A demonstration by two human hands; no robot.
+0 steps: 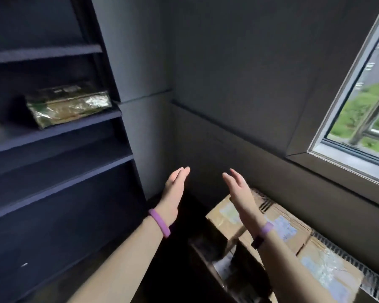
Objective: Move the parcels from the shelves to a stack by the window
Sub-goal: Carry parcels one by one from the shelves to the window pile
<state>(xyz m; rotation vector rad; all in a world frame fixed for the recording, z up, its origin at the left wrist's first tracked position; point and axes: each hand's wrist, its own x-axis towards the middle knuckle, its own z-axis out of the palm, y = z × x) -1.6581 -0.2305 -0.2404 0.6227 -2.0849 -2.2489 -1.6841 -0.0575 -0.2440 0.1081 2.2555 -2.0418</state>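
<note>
foil parcel sits at the right end of the shelf, well apart from your left grip and right grip, both raised, fingers straight, empty.

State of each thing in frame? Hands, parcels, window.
Left hand: open, empty.
Right hand: open, empty.
Foil parcel: lying on shelf, untouched.
Cardboard boxes: taped shut, piled below the window.
Window: open or closed, cannot tell.
</note>
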